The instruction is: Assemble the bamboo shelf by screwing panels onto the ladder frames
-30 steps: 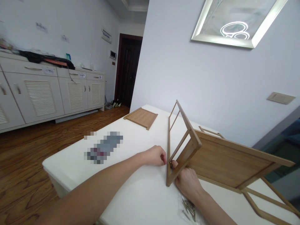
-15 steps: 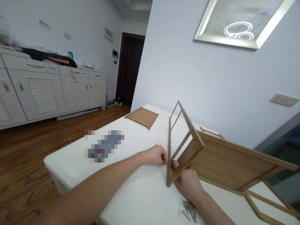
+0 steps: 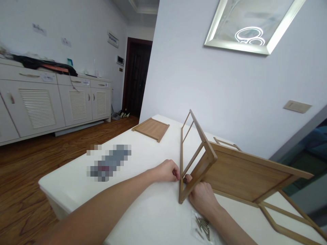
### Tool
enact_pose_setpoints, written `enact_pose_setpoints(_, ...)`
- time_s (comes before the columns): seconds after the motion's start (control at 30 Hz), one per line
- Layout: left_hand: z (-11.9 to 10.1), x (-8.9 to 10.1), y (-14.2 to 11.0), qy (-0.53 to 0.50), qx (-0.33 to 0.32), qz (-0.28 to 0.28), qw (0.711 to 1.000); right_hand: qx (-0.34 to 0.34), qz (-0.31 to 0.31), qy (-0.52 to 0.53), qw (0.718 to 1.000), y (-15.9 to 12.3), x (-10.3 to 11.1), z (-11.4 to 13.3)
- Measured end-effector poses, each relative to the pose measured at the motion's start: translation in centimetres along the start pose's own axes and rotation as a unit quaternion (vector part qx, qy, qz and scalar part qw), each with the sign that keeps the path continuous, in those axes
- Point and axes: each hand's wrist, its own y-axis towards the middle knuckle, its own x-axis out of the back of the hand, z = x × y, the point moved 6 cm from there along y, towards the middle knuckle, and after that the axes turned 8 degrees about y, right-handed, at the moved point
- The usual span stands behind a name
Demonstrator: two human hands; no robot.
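A wooden side frame (image 3: 200,131) with crossbars stands tilted on the white table (image 3: 143,211), joined to a wide wooden panel (image 3: 240,170) on its right. My left hand (image 3: 168,170) is closed at the frame's lower left rail, its fingertips pinched; what they hold, if anything, is too small to make out. On the inner side of the same rail, my right hand (image 3: 203,195) is closed around the lower part of the frame, its thumb near the rail. Below my right wrist lies a clear plastic bag (image 3: 195,234) with several metal screws (image 3: 202,226).
A separate wooden panel (image 3: 152,128) lies flat toward the table's far end. A blurred-out dark object (image 3: 111,162) rests near the left edge. Another wooden frame part (image 3: 283,217) extends at the right. The wall (image 3: 230,92) borders the table's far side.
The whole view has shifted slightly, so everything sits a little further left. Both hands stay at the same spot on the frame.
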Motion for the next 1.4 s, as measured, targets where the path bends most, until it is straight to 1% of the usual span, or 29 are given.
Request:
enact_pose_setpoints(0.37,-1.0,-1.3,-0.2,0.019,-0.055,-0.041,0.997,0.001,0.008,-0.015,1.000,0.0,0.4,0.0)
enact_pose_setpoints(0.53,-0.9,-1.7,0.0,0.040,-0.058,-0.048,0.996,0.009,0.012,-0.026,1.000,-0.2,0.6,0.2)
enact_pose_setpoints(0.67,-0.6,-1.8,0.3,0.046,-0.056,-0.039,0.997,0.024,0.016,-0.029,0.999,-0.4,0.8,0.4)
enact_pose_setpoints(0.87,-0.4,-1.4,0.2,0.043,-0.055,-0.031,0.997,0.024,0.030,-0.032,0.999,-0.4,0.7,0.4)
enact_pose_setpoints(1.07,-0.1,-0.8,0.0,0.052,-0.048,-0.033,0.997,0.029,0.029,-0.020,0.999,-0.2,0.7,0.4)
enact_pose_setpoints(1.23,-0.3,-0.6,-0.1,0.062,-0.054,-0.022,0.996,0.022,0.038,-0.018,0.999,-0.2,0.4,0.2)
enact_pose_setpoints(1.4,-0.6,-0.4,-0.3,0.074,-0.056,-0.017,0.996,0.025,0.033,-0.013,0.999,-0.1,0.1,-0.1)
